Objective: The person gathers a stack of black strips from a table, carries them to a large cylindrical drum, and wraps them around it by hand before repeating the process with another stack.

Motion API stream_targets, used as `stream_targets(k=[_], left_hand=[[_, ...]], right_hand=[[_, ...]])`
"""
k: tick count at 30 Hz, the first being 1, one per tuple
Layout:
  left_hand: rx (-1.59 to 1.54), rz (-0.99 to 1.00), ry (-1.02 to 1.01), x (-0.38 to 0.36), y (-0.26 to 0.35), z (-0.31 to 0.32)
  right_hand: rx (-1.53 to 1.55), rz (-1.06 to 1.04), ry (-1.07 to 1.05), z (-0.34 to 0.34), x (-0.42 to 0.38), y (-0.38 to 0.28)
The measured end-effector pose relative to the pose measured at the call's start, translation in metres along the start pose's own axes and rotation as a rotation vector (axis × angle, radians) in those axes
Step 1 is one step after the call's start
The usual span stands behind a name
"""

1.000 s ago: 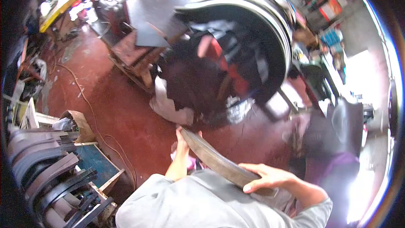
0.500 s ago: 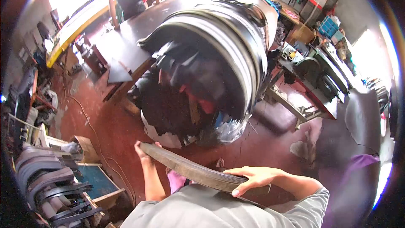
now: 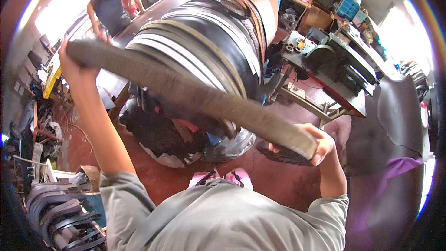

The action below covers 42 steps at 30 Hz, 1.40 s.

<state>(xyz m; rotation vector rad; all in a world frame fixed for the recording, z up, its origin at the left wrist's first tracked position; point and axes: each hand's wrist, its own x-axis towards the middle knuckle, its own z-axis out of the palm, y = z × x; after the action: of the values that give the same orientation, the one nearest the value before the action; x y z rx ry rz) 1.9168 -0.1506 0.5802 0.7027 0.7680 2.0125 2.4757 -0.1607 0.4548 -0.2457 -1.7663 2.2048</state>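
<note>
A long stack of leather strips (image 3: 200, 95), rough grey-brown on its face with dark layered edges at the right end, stretches across in front of me. My left hand (image 3: 76, 65) is closed around its far left end, raised high and a little blurred. At the lower right end, my right hand (image 3: 324, 143) grips it with the thumb and fingers wrapped over. Behind the stack, more dark, brown and white strips (image 3: 176, 51) drape over a large rounded support. The stack hides part of them.
Dark scraps and a plastic bag (image 3: 234, 146) lie beneath the draped strips. A workbench with machinery (image 3: 334, 65) stands right, beside hanging dark sheet material (image 3: 395, 125). Curved bundles of strips (image 3: 60, 209) sit lower left. A person in a dark sleeveless top (image 3: 109, 9) stands at the far-left table.
Both hands have lifted the stack of strips from near my body up and forward toward the draped strips. My left hand has moved far up and left, my right hand up and right.
</note>
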Motion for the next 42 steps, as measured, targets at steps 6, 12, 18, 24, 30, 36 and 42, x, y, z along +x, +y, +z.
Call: stream_targets(k=[6, 12, 18, 24, 30, 36, 42], left_hand=[[0.139, 0.152, -0.062, 0.109, -0.027, 0.145], [0.286, 0.072, -0.117, 0.158, -0.066, 0.220], [0.395, 0.084, -0.134, 0.177, -0.089, 0.244], [0.437, 0.054, -0.129, 0.235, -0.094, 0.226], [0.377, 0.083, -0.012, 0.278, -0.102, 0.195], [0.263, -0.022, 0.175, 0.346, -0.109, 0.095], [0.007, -0.228, 0.150, 0.416, -0.141, -0.038]], right_hand=[[0.122, -0.183, 0.200, -0.045, -0.015, -0.037], [0.188, -0.263, 0.192, -0.121, -0.022, -0.043], [0.133, -0.195, 0.095, -0.192, -0.003, -0.030], [0.199, -0.218, 0.009, -0.243, 0.050, -0.004], [0.153, -0.220, -0.019, -0.267, 0.120, 0.011], [0.081, -0.146, 0.058, -0.256, 0.201, 0.010], [0.080, 0.015, 0.222, -0.260, 0.282, 0.026]])
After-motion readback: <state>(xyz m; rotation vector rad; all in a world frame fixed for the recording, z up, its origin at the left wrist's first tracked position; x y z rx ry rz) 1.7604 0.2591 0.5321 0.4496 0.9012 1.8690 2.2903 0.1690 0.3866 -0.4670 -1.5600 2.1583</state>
